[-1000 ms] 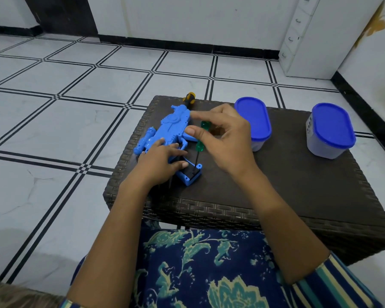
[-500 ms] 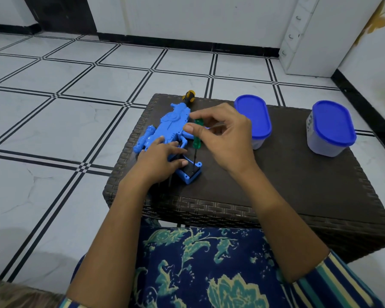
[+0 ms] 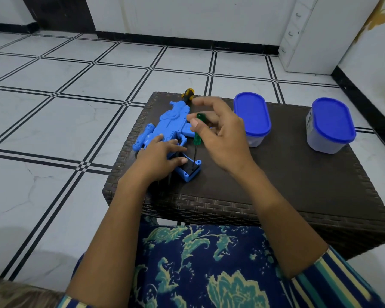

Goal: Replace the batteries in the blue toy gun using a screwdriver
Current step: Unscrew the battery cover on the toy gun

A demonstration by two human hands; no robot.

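The blue toy gun lies flat on the left part of a dark wicker table, its grip end pointing toward me. My left hand rests on the gun's grip, fingers spread, thumb beside the black battery compartment. A green-handled screwdriver stands nearly upright with its tip at that compartment. My right hand pinches the green handle between thumb and fingers.
A second screwdriver with a yellow and black handle lies at the table's far edge behind the gun. Two containers with blue lids stand on the table, one close to my right hand, the other at the right side.
My right hand's fingers have shifted around the green handle, which now stands more upright. The left hand and the gun stay in place.
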